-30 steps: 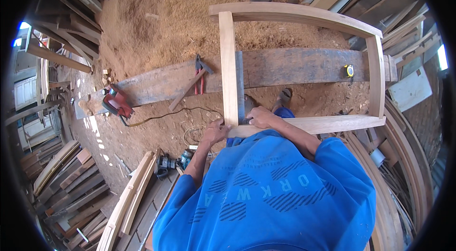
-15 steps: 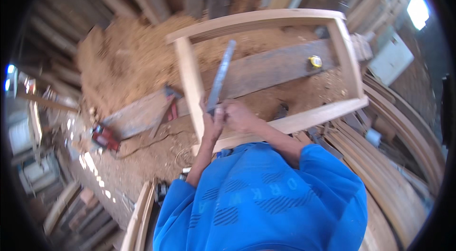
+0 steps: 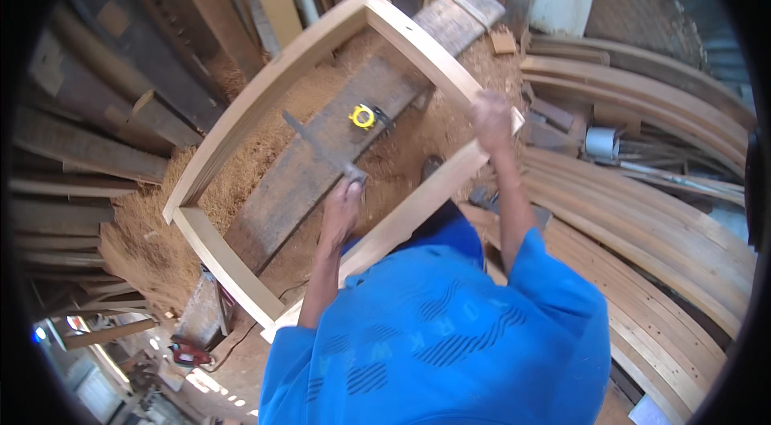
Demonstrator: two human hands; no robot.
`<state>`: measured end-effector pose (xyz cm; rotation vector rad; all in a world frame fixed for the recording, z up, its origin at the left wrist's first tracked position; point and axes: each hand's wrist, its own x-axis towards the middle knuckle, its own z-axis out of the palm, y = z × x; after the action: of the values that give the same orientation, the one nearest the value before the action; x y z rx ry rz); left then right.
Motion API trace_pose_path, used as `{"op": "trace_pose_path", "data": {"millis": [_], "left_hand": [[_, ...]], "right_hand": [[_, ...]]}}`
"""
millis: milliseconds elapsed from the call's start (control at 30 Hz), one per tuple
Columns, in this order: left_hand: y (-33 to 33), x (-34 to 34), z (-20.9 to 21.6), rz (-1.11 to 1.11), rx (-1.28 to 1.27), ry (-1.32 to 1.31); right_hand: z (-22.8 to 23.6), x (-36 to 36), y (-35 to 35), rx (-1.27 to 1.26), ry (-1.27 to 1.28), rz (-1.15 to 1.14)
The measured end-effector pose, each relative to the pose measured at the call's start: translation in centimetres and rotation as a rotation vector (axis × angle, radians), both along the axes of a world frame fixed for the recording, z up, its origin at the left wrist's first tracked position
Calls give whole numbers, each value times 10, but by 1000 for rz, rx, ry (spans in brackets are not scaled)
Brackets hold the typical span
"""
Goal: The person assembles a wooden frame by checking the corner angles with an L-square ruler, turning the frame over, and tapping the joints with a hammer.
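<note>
A pale wooden rectangular frame with a curved far rail lies tilted in front of me. My right hand is closed round its right corner, where the near rail meets the right end piece. Inside the frame's opening, my left hand grips the stock of what looks like a try square. Its thin metal blade points away to the upper left, over the worn plank bench. A yellow tape measure rests on that plank bench, right of the blade.
Sawdust and shavings cover the ground. Boards lean along the far side. Long curved timbers are stacked to my right, near a white roll. A red power tool with a cord sits at the lower left.
My right hand has left the square and taken hold of the frame's right corner. The square's blade has swung left in my left hand. The view has turned, and the frame appears rotated counterclockwise.
</note>
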<state>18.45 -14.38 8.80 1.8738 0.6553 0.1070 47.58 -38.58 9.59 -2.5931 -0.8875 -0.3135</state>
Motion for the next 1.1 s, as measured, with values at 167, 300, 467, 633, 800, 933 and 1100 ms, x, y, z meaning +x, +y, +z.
{"op": "trace_pose_path", "data": {"millis": [167, 300, 467, 633, 800, 933, 1100], "left_hand": [[-71, 126, -26, -204, -149, 302], [-116, 192, -63, -422, -80, 401], [-143, 235, -71, -429, -162, 444], [-153, 257, -69, -426, -196, 431], [-153, 255, -75, -415, -194, 401], [-153, 256, -69, -430, -277, 422], [-155, 253, -75, -424, -214, 402]], "right_hand": [[-53, 85, -100, -36, 315, -379], [-97, 90, -116, 22, 515, -262], [-106, 81, -98, 132, 462, -343], [-90, 86, -91, 82, 579, -429], [-89, 85, -90, 127, 480, -311], [-90, 85, -90, 119, 495, -339], [-99, 85, -97, 104, 495, -282]]}}
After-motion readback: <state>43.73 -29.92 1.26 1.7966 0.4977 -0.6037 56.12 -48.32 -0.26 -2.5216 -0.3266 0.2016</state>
